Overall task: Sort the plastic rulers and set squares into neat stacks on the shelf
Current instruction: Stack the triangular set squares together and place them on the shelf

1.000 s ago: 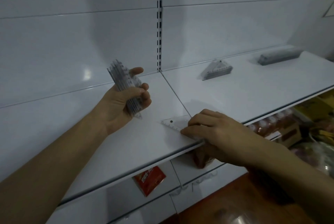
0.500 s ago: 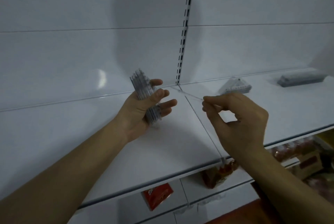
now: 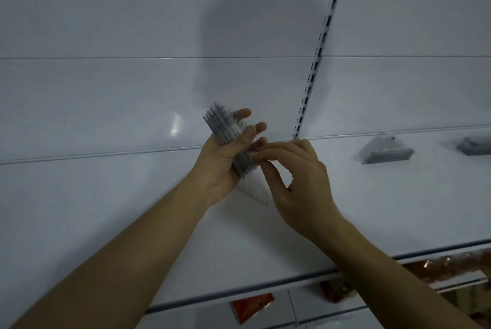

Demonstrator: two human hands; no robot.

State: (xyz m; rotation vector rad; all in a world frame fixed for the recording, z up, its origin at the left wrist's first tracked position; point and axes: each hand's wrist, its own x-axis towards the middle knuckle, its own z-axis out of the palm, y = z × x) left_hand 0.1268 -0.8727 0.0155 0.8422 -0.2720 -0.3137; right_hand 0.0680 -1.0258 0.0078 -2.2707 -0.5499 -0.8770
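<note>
Gripping a thick bundle of clear plastic set squares, the left hand was held up above the white metal shelf, thumb across the front of the bundle and fingers curled round behind it, with 2 fingertips poking out past the far edge. The bundle stood roughly upright, tilted a bit to the left, edges fanned out at the top.

Right up against it, the right hand had its fingertips pinched together on the near face of the bundle, at a single clear set square whose printed corner stuck out below both hands. Can't really tell if that one was fully seated in the bundle or just pressed against it, kinda blurry there.

Further out on the same shelf, to the right of the slotted upright rail, sat 1 triangular stack of clear set squares, and beyond it near the frame edge a flat stack of clear rulers, well apart from the hands. Below the shelf lip, a red packet and some copper-coloured wrapped goods were showing.
</note>
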